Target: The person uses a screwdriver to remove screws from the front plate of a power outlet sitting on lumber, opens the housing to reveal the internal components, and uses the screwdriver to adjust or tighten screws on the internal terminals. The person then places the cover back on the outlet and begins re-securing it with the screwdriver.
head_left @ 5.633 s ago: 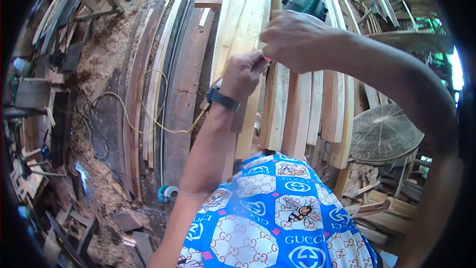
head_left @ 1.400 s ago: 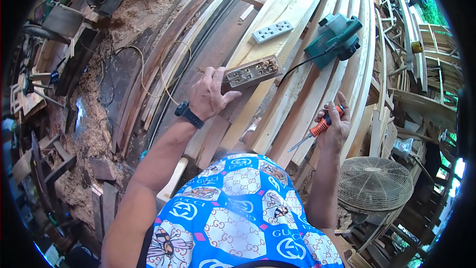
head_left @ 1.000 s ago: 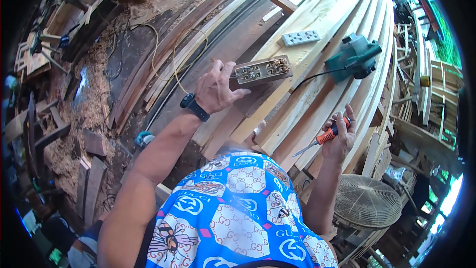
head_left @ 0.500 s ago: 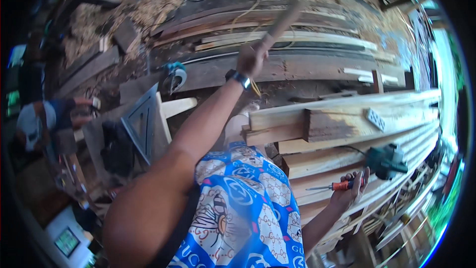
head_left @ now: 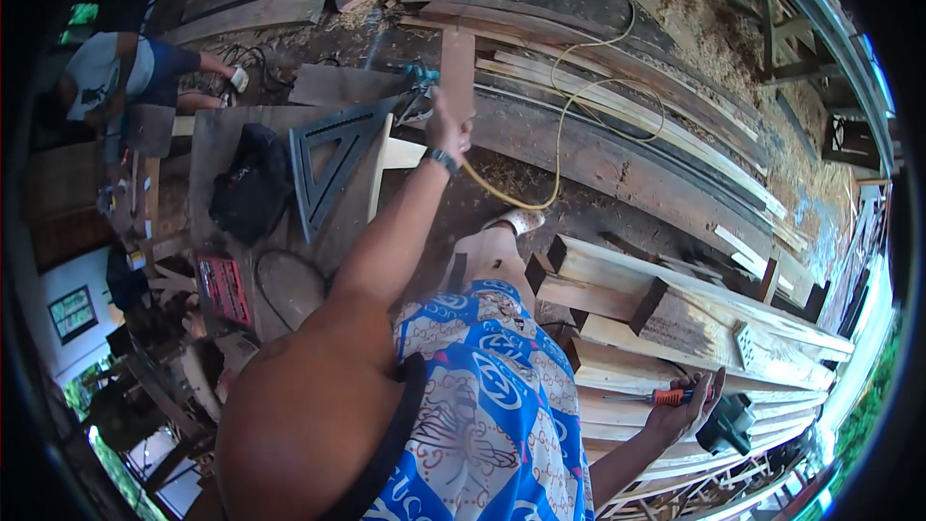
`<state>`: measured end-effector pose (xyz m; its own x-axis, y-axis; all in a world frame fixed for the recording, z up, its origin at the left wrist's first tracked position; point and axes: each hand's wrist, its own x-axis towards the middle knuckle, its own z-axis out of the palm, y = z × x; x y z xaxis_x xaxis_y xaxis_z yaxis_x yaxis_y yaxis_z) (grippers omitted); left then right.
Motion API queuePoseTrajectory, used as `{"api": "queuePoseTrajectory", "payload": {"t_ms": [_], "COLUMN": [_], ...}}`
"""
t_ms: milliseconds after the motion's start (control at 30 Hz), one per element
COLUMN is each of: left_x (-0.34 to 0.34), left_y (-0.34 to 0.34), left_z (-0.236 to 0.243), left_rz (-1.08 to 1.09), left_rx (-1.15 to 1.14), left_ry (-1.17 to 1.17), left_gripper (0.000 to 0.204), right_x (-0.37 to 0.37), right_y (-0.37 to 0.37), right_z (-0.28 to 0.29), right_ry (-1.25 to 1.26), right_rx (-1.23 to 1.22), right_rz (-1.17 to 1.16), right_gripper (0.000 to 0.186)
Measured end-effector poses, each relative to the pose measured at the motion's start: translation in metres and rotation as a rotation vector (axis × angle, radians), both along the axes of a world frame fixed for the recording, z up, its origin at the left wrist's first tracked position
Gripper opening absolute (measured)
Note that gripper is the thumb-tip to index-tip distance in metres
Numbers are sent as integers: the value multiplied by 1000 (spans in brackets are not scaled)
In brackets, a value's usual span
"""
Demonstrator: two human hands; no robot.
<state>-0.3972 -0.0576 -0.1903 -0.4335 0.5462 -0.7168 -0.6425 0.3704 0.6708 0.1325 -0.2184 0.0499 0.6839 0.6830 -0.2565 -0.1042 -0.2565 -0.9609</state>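
My left hand [head_left: 447, 127] is stretched far out and grips a flat wooden block [head_left: 457, 70] that stands up from my fingers, over a dark workbench [head_left: 217, 135]. A watch sits on that wrist. My right hand [head_left: 687, 409] hangs low at the right, closed around an orange-handled screwdriver [head_left: 664, 396] lying across the stacked pale planks [head_left: 675, 323]. A green power tool [head_left: 728, 423] rests on the planks just beyond that hand. A white socket strip [head_left: 746, 343] lies on a plank above it.
A black triangular square [head_left: 333, 159] and a black bag [head_left: 249, 183] lie on the workbench. Another person [head_left: 125, 72] crouches at the upper left. Long boards [head_left: 617, 106] and a yellow cable [head_left: 559, 150] cover the sawdust floor. A red case [head_left: 224, 287] lies lower left.
My view has swung away from the plank stack toward the workbench. My left hand carried the wooden block out at arm's length. My right hand kept the screwdriver by the planks.
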Motion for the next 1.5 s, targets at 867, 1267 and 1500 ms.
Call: {"api": "queuePoseTrajectory", "payload": {"t_ms": [867,1267,1500], "left_x": [279,656,689], "left_y": [225,236,256], "left_z": [-72,29,-6], "left_rz": [-1479,-1840,-1755], "left_rx": [132,407,201], "left_ry": [373,340,187], "left_gripper": [67,63,45], "right_x": [-45,-78,-79], "right_y": [-41,-114,-136], "right_z": [11,17,19], "right_ry": [-19,-6,58], "right_rx": [17,14,41], "right_rz": [-298,-704,-845], "right_gripper": [57,53,51]}}
